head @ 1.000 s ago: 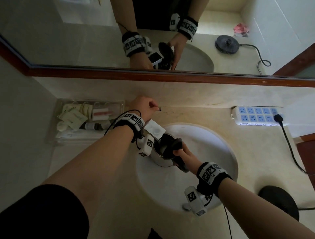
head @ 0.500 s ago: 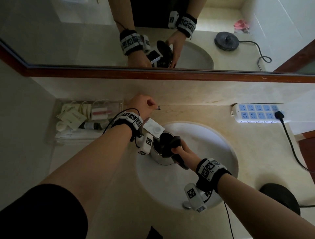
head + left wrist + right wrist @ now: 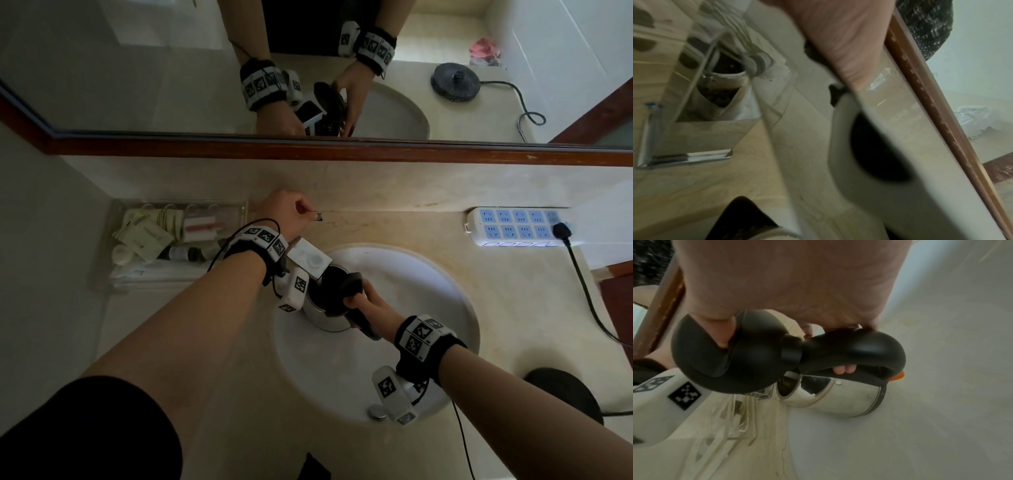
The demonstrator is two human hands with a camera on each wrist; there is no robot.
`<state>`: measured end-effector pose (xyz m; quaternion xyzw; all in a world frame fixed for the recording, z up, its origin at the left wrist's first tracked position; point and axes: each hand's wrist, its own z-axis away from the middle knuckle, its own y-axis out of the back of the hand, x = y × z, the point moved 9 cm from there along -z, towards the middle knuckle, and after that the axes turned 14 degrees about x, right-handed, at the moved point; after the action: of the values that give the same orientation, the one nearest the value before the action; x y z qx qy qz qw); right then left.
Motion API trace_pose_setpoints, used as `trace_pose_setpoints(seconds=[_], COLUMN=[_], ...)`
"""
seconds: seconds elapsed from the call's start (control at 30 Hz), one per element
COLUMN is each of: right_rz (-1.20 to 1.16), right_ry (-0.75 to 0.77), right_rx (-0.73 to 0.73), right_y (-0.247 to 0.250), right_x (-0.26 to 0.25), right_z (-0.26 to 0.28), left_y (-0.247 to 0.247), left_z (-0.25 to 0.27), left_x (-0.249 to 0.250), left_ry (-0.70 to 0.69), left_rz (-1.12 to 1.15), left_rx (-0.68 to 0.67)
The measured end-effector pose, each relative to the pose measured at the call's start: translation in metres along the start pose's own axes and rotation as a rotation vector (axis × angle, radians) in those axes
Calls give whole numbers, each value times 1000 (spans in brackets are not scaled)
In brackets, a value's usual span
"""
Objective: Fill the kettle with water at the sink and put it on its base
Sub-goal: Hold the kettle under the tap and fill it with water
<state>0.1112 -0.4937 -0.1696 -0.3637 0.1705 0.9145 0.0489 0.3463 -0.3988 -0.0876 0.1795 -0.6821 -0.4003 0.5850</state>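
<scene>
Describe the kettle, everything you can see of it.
The kettle has a shiny metal body, a black handle and a black lid flipped open. A small orange tab shows at the handle's lower end. It is held in the white sink under the flat tap; whether it rests on the basin is unclear. The right hand grips the handle, thumb against the lid. No water is discernible.

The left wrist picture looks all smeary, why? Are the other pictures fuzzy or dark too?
Left wrist view: motion-blurred throughout, so the white round sink edge smears. Right wrist view: sharper on the steel kettle with black handle and lid, with soft glare on that handle; the right hand up close is blurry. Head view: dim, edges curved by the wide lens, brightest in the wood-framed mirror.
</scene>
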Motion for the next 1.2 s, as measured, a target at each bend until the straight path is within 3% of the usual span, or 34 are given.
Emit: trace_pose_setpoints(seconds=[1.2], right_rz=[34], right_ry=[-30], right_rx=[2], right_y=[1], right_x=[3], right_z=[-12], left_y=[-1], left_z=[-1], left_x=[-3], left_ry=[18], left_rz=[8], left_rx=[23])
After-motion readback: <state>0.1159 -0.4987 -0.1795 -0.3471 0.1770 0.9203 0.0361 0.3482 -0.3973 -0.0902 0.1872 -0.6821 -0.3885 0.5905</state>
